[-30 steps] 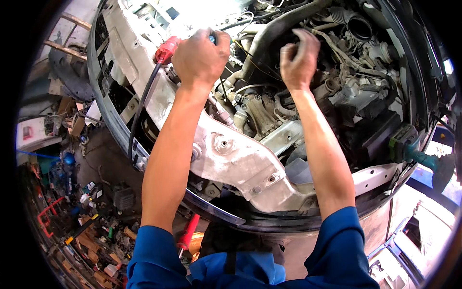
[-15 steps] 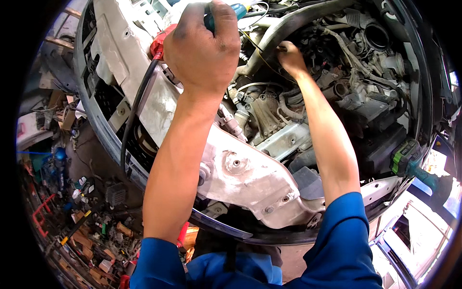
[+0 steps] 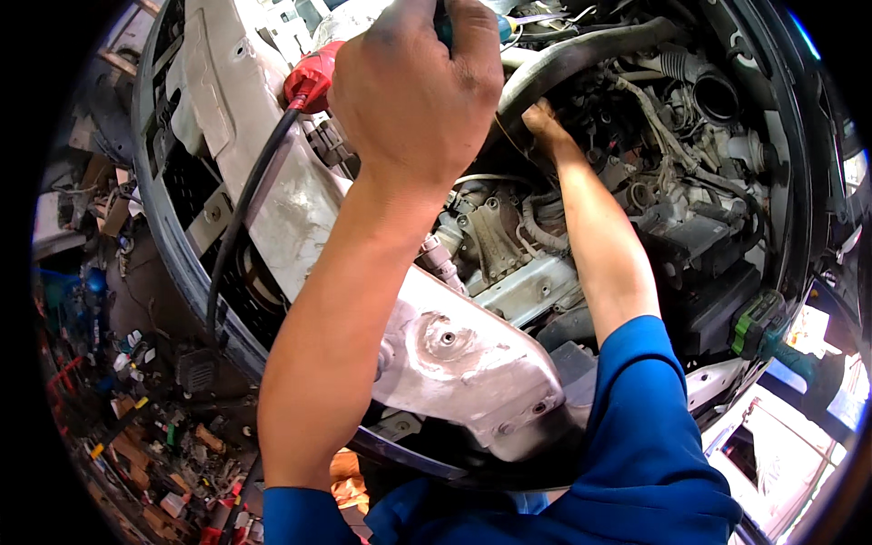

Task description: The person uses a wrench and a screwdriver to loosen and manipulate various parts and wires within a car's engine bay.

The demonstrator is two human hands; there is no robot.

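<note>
My left hand (image 3: 413, 100) is closed on a teal tool (image 3: 500, 29) at the top centre, largely hidden behind my fingers. Just left of it is a red fitting (image 3: 307, 77) with a black cord (image 3: 250, 191) running down over the pale metal front panel (image 3: 454, 381). My right hand (image 3: 547, 127) reaches deep among the engine parts, beside a thick grey hose (image 3: 581, 56); its fingertips are hard to see. Below both hands lie a metal casting (image 3: 490, 236) and several smaller hoses.
A green-and-black cordless tool (image 3: 761, 322) rests at the car's right front edge. The bumper edge (image 3: 177, 259) curves along the left. Cluttered parts and scraps (image 3: 154, 436) cover the floor at lower left. An open air duct (image 3: 713, 95) sits at upper right.
My left hand rose and then shifted right with the teal tool. My right hand has gone down deeper into the engine bay, and its forearm is farther forward.
</note>
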